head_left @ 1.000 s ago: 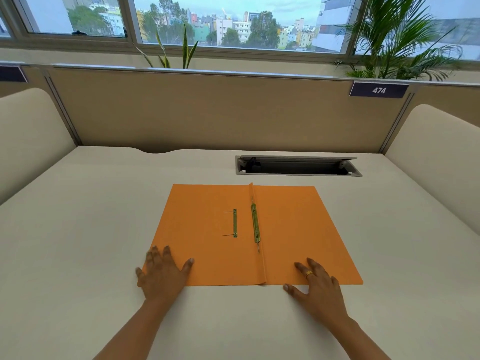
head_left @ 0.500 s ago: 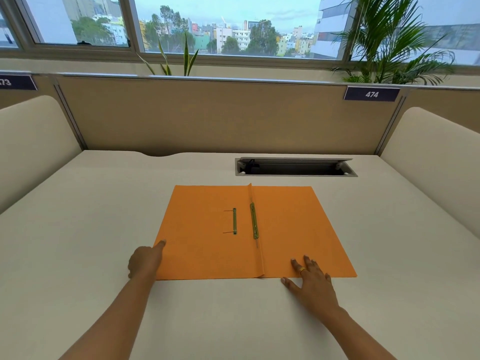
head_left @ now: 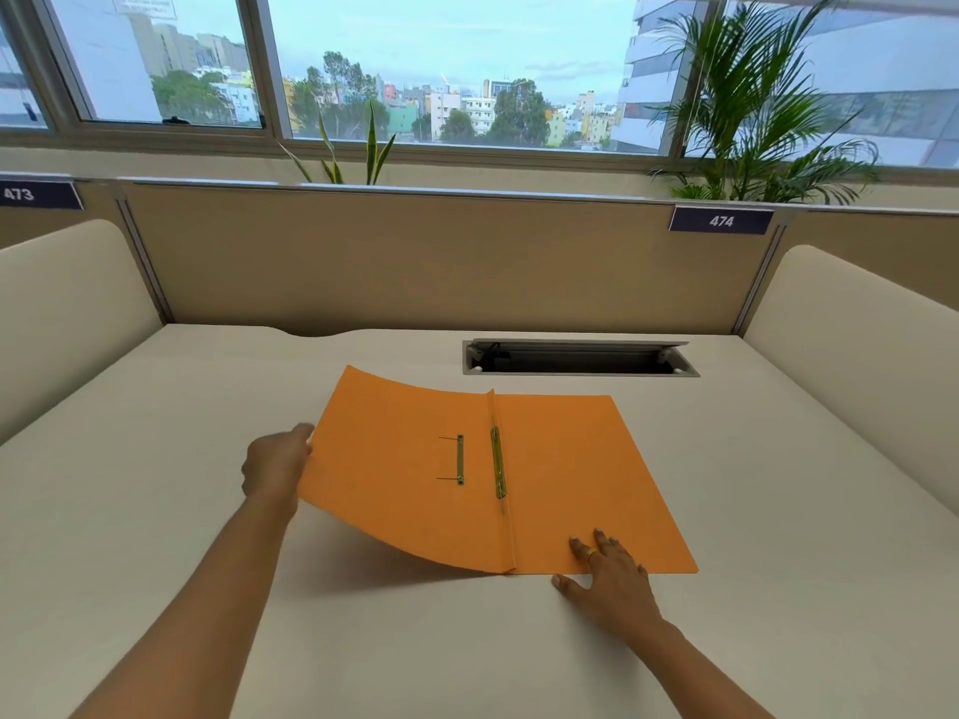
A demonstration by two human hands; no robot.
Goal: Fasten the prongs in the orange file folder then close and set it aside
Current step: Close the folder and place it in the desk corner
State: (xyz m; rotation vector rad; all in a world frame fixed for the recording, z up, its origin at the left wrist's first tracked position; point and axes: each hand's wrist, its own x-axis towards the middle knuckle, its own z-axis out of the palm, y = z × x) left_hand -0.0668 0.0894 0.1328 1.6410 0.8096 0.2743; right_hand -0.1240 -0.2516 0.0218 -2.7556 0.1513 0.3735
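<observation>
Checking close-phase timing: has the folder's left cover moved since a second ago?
Yes. The left cover has risen off the desk, lifted at its outer edge by the left hand; the spine stays put.

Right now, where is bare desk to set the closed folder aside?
Bare desk lies right of the orange folder, up to the side panel, and left beyond the left hand. The cable slot crowds the back; the right hand pins the near edge.

A dark nameplate [head_left: 721, 221] on the partition's right reads "474". Another dark plate [head_left: 39, 194] at far left reads "473".
</observation>
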